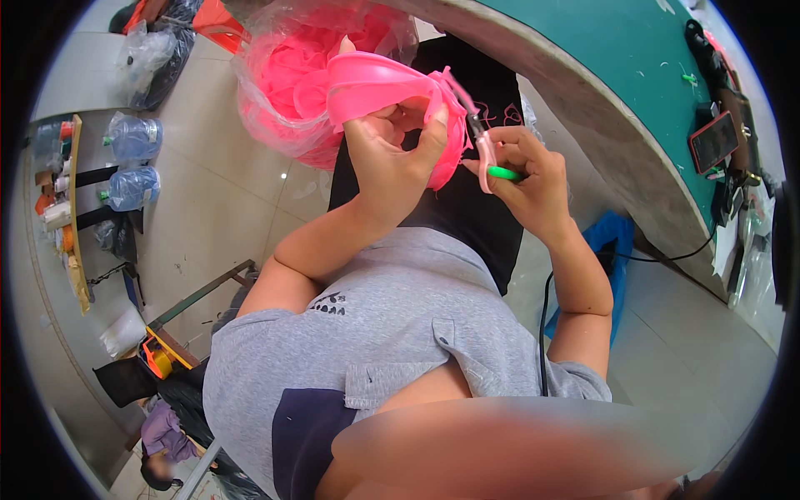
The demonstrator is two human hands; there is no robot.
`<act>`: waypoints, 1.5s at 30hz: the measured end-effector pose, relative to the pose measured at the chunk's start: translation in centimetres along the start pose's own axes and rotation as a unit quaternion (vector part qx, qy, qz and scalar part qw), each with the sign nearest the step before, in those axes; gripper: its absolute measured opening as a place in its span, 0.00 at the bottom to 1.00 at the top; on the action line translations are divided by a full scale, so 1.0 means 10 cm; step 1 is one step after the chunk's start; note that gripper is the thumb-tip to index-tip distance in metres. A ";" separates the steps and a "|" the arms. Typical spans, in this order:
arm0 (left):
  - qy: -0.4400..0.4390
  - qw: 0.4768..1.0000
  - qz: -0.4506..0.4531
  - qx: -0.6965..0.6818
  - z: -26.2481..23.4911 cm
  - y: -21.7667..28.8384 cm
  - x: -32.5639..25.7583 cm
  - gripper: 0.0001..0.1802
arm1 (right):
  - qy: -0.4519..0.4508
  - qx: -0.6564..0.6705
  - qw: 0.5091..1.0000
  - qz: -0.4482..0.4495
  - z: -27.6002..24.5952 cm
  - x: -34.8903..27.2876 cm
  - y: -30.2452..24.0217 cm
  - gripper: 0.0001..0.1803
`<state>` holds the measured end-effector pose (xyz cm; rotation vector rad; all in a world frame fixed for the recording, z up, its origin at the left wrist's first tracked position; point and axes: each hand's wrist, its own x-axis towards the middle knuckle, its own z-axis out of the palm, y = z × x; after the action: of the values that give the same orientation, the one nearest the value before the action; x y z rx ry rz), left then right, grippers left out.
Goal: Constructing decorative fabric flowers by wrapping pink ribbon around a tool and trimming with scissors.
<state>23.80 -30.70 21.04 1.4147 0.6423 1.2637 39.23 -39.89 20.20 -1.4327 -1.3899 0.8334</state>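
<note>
My left hand (398, 154) is closed around a bright pink, soft, shiny molded piece (375, 79), held up in front of my lap. Its thumb and fingers pinch the near edge, and one fingertip shows past the far side. In my right hand (533, 171) is a small pair of scissors with pink handles (485, 162) and a bright green part (505, 173). The blades reach up along the piece's right edge, where thin pink strips (454, 137) hang. Whether the blades touch the piece is hard to tell.
A clear plastic bag (258, 104) of similar pink pieces stands beyond my left hand. To the right curves a green-topped table (600, 58) with a phone (714, 142). Pink scraps (508, 112) lie on my black-covered lap. Blue water jugs (133, 188) stand at left; another person (167, 433) is at lower left.
</note>
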 end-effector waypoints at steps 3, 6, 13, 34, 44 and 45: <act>-0.002 1.000 -0.010 -0.004 -0.01 0.02 0.01 0.47 | 0.069 0.046 0.996 0.043 -0.04 0.01 -0.01 0.16; 0.016 0.996 -0.026 -0.082 -0.07 -0.02 0.05 0.41 | 0.117 0.051 0.988 0.085 -0.18 0.11 0.06 0.14; 0.014 0.941 -0.212 -0.261 -0.45 -0.19 0.24 0.13 | 0.297 -0.333 0.895 0.000 -1.02 0.39 0.35 0.10; -0.063 0.893 -0.351 -0.275 -0.36 -0.29 0.12 0.37 | -0.064 -0.024 0.994 -0.081 0.12 0.40 0.15 0.08; -0.003 0.901 -0.301 -0.314 -0.55 -0.30 0.24 0.27 | -0.062 -0.375 0.920 0.091 -0.29 0.30 0.64 0.11; -0.005 0.900 -0.301 -0.314 -0.57 -0.27 0.26 0.27 | -0.013 -0.371 0.924 0.095 -0.34 0.33 0.77 0.14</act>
<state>19.99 -25.57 18.56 0.6093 0.5350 0.8439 45.40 -36.53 14.59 -2.1604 -1.7002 0.4413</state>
